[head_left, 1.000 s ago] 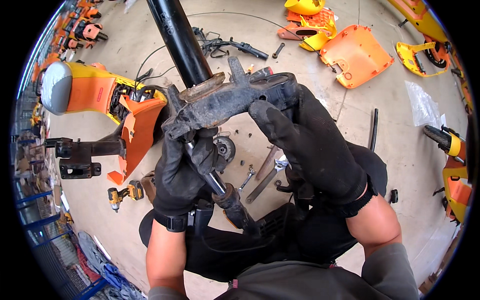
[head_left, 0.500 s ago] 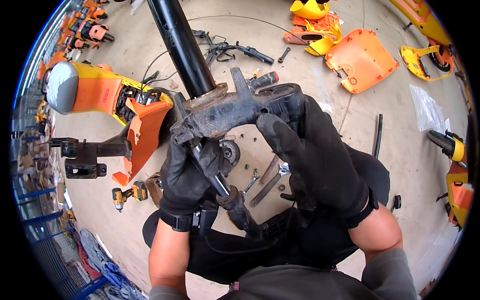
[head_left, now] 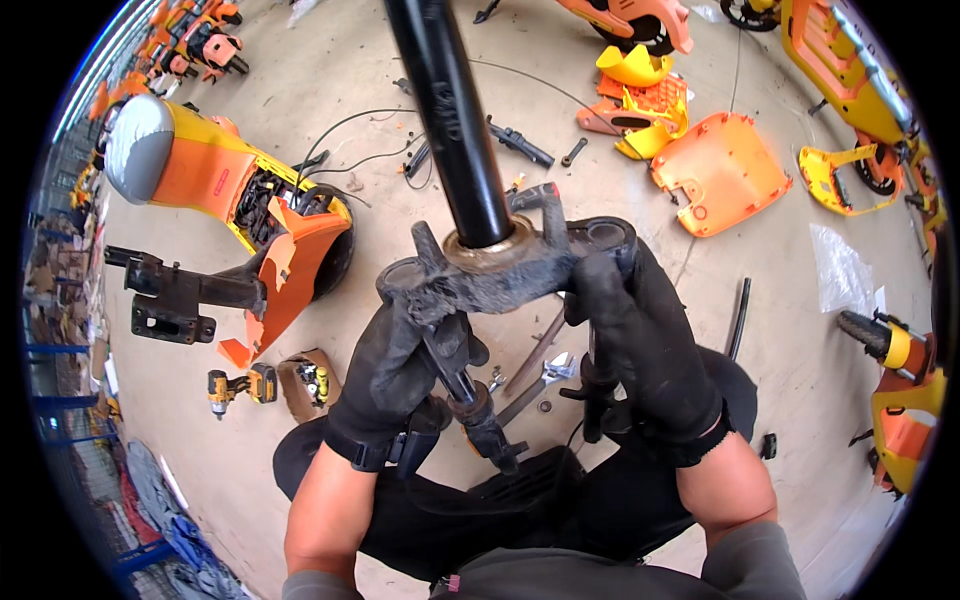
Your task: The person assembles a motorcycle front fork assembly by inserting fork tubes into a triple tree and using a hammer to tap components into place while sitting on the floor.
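A black front fork, its dirty crown (head_left: pixel 505 283) spanning between my hands, is held up above my lap. From the crown a long black steering tube (head_left: pixel 455 130) rises away from me, with a rusty ring at its base. My left hand (head_left: pixel 385 370), in a black glove, is wrapped round the left fork leg just under the crown. My right hand (head_left: pixel 650 350), gloved too, grips the right end, with the thumb against the crown. The left leg's lower part (head_left: pixel 485 425) points down toward my knees. Much of the right leg is hidden by the glove.
On the floor beneath lie an adjustable wrench (head_left: pixel 540 385) and small parts. To the left are a cordless driver (head_left: pixel 240 388), an open box (head_left: pixel 308 388) and a partly stripped orange-yellow scooter (head_left: pixel 210 170). Orange panels (head_left: pixel 722 172), a black rod (head_left: pixel 740 318) and plastic film (head_left: pixel 845 265) lie right.
The fork has swung from a slant to nearly level across, its tube moving right and its left end nearer me. Both hands stay on it; my right hand has shifted down along its end.
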### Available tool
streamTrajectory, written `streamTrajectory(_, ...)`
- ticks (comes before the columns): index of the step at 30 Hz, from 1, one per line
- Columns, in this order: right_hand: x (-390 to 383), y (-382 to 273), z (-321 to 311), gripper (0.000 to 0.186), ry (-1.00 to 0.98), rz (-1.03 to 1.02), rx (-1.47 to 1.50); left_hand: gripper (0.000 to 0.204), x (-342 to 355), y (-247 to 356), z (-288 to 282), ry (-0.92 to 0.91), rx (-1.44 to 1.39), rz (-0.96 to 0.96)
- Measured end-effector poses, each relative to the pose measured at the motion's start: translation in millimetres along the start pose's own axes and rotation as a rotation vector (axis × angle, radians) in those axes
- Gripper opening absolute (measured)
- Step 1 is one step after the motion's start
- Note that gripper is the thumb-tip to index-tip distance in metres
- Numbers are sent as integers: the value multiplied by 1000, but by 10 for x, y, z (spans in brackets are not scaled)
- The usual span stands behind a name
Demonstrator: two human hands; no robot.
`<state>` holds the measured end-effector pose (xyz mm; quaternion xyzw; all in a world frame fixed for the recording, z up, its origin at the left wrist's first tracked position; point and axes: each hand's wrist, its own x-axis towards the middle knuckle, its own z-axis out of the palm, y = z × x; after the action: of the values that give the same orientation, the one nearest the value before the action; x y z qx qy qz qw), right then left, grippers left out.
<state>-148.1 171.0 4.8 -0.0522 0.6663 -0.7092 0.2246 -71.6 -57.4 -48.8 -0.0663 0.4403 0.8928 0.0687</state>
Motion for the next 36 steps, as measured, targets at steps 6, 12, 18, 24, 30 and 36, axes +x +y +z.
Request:
streamTrajectory(6, 142, 381, -206, 29, 94, -335, -382, 52, -54, 48, 177, 38, 545, 10)
streamTrajectory(12, 213, 387, -257, 41, 62, -38, 64, 51, -108, -76, 99, 29, 595, 5)
streamTrajectory(18, 114, 232, -148, 48, 24, -142, 0, 49, -120, -55, 143, 69, 448, 128)
streamTrajectory(24, 88, -81, -149, 66, -242, -26, -27, 35, -96, 206, 257, 141, 239, 154)
streamTrajectory(30, 227, 54, -161, 72, -300, 60, -198, 51, -32, 318, 343, 237, 86, 30)
streamTrajectory(36, 205, 168, -179, 80, -314, 106, -57, 57, -35, 333, 288, 294, -71, -65)
